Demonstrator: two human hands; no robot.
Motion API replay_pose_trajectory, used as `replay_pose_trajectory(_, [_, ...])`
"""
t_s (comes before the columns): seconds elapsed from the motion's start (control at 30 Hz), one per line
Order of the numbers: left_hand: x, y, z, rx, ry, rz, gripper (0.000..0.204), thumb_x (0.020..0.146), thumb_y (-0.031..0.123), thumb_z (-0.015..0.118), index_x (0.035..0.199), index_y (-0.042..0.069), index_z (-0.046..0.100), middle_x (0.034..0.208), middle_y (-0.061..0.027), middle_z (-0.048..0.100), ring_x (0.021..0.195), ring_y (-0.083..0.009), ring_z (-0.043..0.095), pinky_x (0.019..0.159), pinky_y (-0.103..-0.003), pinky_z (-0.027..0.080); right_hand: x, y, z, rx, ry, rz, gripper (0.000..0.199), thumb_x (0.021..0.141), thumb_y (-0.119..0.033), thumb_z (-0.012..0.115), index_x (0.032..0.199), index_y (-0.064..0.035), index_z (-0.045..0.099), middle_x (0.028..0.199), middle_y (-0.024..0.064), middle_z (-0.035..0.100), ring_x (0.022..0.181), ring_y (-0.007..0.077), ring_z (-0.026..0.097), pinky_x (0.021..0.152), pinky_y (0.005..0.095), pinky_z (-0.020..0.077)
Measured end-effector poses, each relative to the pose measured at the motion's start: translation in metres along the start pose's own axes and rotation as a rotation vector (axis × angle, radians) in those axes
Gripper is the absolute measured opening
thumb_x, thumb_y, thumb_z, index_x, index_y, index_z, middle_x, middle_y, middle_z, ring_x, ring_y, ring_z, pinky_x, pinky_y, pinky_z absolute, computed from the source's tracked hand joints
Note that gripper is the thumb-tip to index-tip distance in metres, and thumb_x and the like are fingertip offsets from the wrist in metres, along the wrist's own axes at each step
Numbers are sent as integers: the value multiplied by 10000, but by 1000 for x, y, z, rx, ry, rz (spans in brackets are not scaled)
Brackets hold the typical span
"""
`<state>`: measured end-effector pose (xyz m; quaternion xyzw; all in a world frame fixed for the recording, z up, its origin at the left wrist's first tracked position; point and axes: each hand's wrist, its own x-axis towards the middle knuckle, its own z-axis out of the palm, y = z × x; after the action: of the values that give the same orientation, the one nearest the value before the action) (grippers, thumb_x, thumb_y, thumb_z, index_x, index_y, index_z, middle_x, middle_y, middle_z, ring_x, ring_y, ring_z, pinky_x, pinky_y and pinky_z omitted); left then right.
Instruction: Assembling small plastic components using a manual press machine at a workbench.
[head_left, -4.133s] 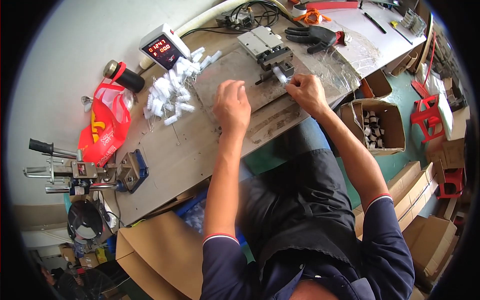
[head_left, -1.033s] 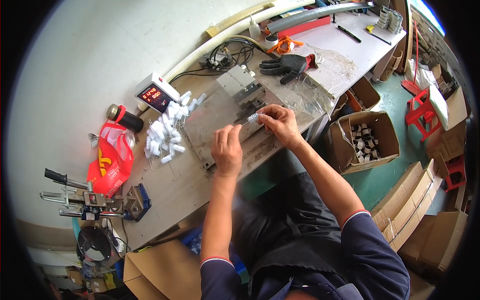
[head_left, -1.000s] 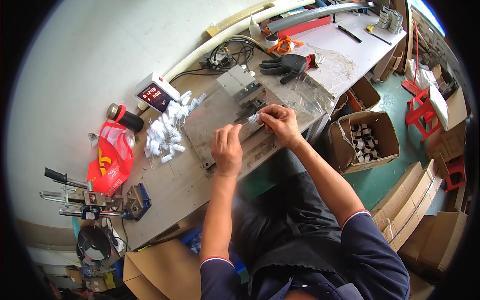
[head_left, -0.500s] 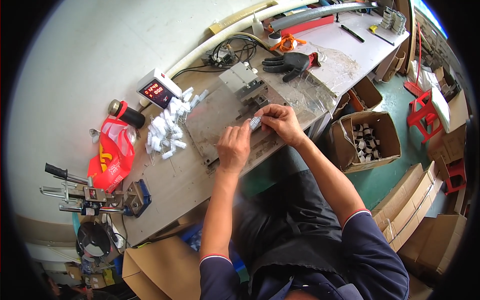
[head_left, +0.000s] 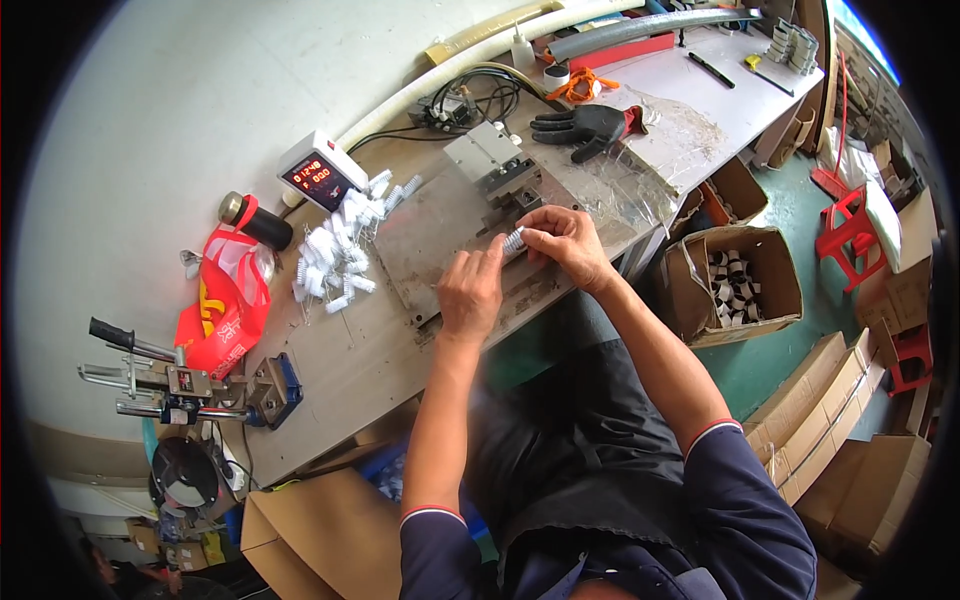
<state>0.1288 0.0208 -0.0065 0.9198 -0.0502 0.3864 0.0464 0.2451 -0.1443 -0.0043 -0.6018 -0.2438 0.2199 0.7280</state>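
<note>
My right hand point(head_left: 562, 241) pinches a small white ribbed part point(head_left: 514, 241) over the grey metal plate point(head_left: 432, 240) on the workbench. My left hand point(head_left: 471, 287) hovers just beside it, fingers curled and its fingertips touching the same part. A pile of similar white parts point(head_left: 335, 252) lies to the left on the bench. A small grey metal fixture point(head_left: 492, 162) stands behind my hands.
A white counter box with red digits point(head_left: 316, 176) sits at the back left, a red bag point(head_left: 222, 305) and dark bottle point(head_left: 254, 220) beside it. A black glove point(head_left: 584, 126) lies at the back. An open carton of parts point(head_left: 738, 284) stands right; a hand press point(head_left: 180, 384) sits left.
My left hand has moved up from the plate to meet my right hand at the white part. My right hand stays near the fixture, holding the part.
</note>
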Motion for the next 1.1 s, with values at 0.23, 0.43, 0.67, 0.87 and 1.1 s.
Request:
replay_pose_trajectory(0.23, [4,5,0,-21,24,4,278,901,74,730,1176,70,694,820,-58,656,748,-251,649,648,-386,537,4,9,-2,31,-14,-46,72,970,-62,706,997,4,705,839,16,702,691,66,626,619,228,521])
replay_pose_trajectory(0.43, [2,3,1,-44,39,17,284,892,64,733,1173,63,694,794,-49,626,723,-244,627,642,-382,527,3,10,2,-8,-18,-63,112,976,-72,702,1044,17,712,847,19,708,700,70,634,644,236,537])
replay_pose_trajectory(0.67, [0,1,-2,-2,69,41,272,891,56,733,1161,67,702,780,-36,610,710,-224,616,626,-364,522,4,3,1,-88,-81,-6,134,992,-105,685,1039,17,711,836,21,710,711,72,636,648,241,537])
replay_pose_trajectory(0.87, [2,2,3,-19,82,50,242,915,82,717,1155,51,699,776,-35,604,726,-211,611,622,-355,521,4,5,1,-165,-70,-37,118,977,-96,673,977,20,695,807,27,707,695,78,631,627,250,527])
replay_pose_trajectory(1.1, [2,2,5,-4,56,49,181,915,86,719,1088,44,686,773,-47,612,725,-229,626,617,-363,528,5,7,12,-240,53,-20,106,928,-81,691,953,20,713,741,28,690,668,82,620,601,266,506])
